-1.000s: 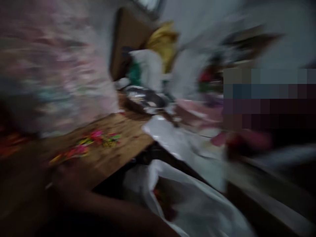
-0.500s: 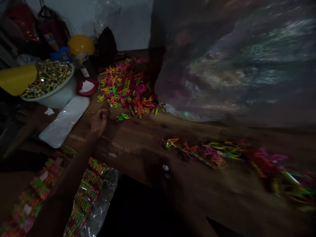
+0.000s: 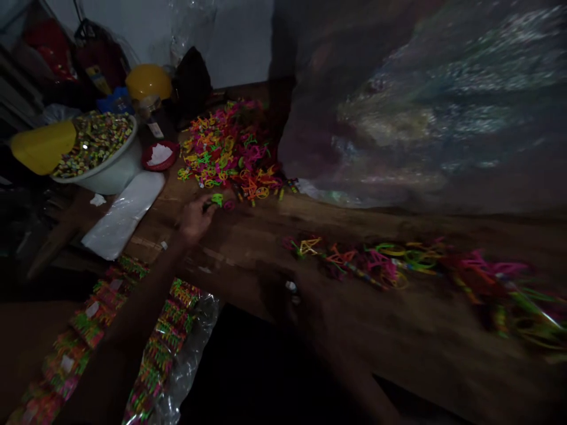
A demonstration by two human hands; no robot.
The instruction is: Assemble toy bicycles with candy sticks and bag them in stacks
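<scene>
"Tabletop [image 3: 248,248] first: how does it look?"

"Wooden, dim and scuffed with pale marks, running off to the right below a crumpled spread of glossy plastic sheeting [image 3: 398,130]"

"What comes next in size?"

"Two strips of filled clear packets [image 3: 162,354] at the lower left, one on each side of the left forearm [image 3: 133,307]. Then a long, loose row of toy bicycles [image 3: 420,262] in front of the sheeting, pink, orange, yellow and green"

"And over at the far left?"

"A pale tub [image 3: 121,168] heaped with small multicoloured pieces, a yellow sheet [image 3: 44,147] over its left side. To the right of it sits a jumbled heap of toy bicycles [image 3: 224,147], and a flat bundle of white plastic film [image 3: 126,215] lies just in front of the tub"

"Anything smaller back there?"

"A yellow dome [image 3: 148,82], a dark jar [image 3: 155,127] with a pale label, and a red dish [image 3: 155,167] holding white scraps"

"Now the hands?"

"Well apart from each other. The left hand [image 3: 195,223] is in front of the heap, fingers curled, tips at a green plastic toy [image 3: 217,199]; whether they pinch it, I cannot tell. The right hand [image 3: 305,313] is lost in shadow and blur near the row's left end, so I cannot tell how its fingers stand"

"And the smallest things?"

"A pink ring [image 3: 229,205] just beside that green toy, and a white bit [image 3: 291,286] at the right hand, too dim to identify"
</scene>
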